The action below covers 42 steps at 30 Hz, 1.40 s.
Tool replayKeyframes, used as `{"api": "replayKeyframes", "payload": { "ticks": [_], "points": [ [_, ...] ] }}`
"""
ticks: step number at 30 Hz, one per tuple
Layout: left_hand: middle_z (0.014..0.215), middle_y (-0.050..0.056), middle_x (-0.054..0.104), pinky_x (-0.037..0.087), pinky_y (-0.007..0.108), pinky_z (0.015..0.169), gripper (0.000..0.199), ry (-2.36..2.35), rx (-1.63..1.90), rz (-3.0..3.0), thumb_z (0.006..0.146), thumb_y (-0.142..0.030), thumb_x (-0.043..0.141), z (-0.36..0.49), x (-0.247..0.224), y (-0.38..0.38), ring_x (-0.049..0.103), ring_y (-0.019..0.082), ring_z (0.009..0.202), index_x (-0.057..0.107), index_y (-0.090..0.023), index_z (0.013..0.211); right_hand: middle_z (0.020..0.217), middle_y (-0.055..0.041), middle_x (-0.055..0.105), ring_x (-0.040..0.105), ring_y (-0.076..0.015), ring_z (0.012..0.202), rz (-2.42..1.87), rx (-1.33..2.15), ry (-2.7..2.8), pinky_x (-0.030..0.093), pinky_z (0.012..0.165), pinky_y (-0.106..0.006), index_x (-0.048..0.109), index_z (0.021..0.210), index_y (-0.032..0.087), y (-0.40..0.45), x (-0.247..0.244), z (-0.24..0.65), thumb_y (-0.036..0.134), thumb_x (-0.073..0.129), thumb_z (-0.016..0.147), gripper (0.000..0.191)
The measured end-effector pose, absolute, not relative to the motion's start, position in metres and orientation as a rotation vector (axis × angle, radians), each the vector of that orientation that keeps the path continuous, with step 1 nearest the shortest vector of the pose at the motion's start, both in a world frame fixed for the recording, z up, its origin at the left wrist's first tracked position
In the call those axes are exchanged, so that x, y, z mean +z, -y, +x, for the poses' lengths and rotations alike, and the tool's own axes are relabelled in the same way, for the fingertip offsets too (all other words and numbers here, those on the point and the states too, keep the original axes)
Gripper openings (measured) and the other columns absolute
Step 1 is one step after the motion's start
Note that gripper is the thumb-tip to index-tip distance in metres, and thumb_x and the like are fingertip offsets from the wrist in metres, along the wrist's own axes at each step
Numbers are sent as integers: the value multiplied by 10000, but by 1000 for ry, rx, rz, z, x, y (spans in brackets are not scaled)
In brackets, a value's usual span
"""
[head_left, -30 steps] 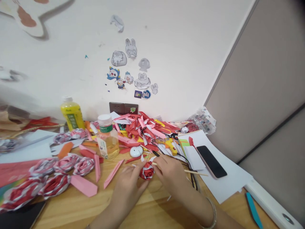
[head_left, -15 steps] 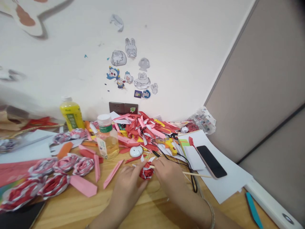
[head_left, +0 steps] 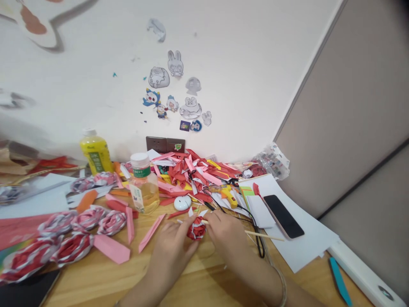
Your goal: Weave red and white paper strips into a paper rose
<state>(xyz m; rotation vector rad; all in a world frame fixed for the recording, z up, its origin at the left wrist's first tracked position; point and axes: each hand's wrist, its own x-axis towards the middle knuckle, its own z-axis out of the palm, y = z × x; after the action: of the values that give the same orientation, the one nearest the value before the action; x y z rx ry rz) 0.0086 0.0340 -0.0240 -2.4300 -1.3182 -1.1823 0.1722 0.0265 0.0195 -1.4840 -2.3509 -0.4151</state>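
Observation:
A small red paper rosette with white edges (head_left: 196, 228) sits between my two hands near the middle of the table. My left hand (head_left: 174, 243) grips it from the left, thumb and fingers pressed round it. On its right side, my right hand (head_left: 225, 232) is closed on a thin wooden stick (head_left: 264, 235), whose tip touches the rosette while the other end sticks out to the right. White paper tips show above the rosette. Several finished-looking pink and red twisted rosettes (head_left: 73, 248) lie at the left, beside a pink folded strip (head_left: 112, 249).
Behind my hands stand a tea bottle (head_left: 145, 194) and a yellow bottle (head_left: 96, 154), with a white earbud case (head_left: 182, 203), a heap of folded strips (head_left: 194, 170), a yellow glue gun (head_left: 230, 197) and its cable. A phone (head_left: 283, 216) lies on white paper at the right; a teal tool (head_left: 340, 281) is nearby.

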Motion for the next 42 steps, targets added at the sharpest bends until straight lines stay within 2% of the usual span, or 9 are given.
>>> {"api": "replayKeyframes", "payload": {
  "ticks": [6,12,17,22,29,42],
  "points": [
    [720,35,660,471,314,644,372,1325,-1193,-2427,761,-202,550,9,-23,-33,619,212,661,500,-198,1129,751,-54,620,595,-182,733,-1488,-390,2383,401,582,-253,589,861,165,-27,20,173,88,496,840,123],
    [700,34,640,469,321,633,412,1318,-1182,-2441,734,-180,580,9,-24,-33,601,216,646,490,-173,1136,753,-47,613,580,-173,682,-1483,-426,2366,378,545,-249,582,857,171,-27,21,172,74,501,823,131],
    [698,35,639,469,325,638,391,1311,-1165,-2449,732,-168,574,9,-23,-31,600,219,644,502,-162,1115,718,-33,611,571,-171,657,-1474,-419,2336,378,541,-247,566,823,185,-29,21,174,129,484,857,105],
    [701,37,642,465,323,621,392,1324,-1138,-2453,740,-174,572,9,-21,-31,601,224,647,491,-168,1124,700,-42,615,580,-157,668,-1474,-395,2325,390,570,-232,563,778,178,-28,24,174,164,457,891,155],
    [668,26,626,462,322,623,389,1281,-1146,-2451,750,-172,576,10,-21,-32,591,206,607,473,-158,1125,715,-35,619,577,-167,674,-1484,-392,2346,361,548,-248,586,797,178,-26,27,173,118,503,856,118],
    [665,26,622,455,318,624,384,1287,-1159,-2441,737,-165,568,9,-21,-32,591,216,623,493,-159,1113,701,-22,610,554,-163,636,-1560,-407,2321,310,517,-253,527,739,186,-26,23,173,153,527,854,119]
  ]
}}
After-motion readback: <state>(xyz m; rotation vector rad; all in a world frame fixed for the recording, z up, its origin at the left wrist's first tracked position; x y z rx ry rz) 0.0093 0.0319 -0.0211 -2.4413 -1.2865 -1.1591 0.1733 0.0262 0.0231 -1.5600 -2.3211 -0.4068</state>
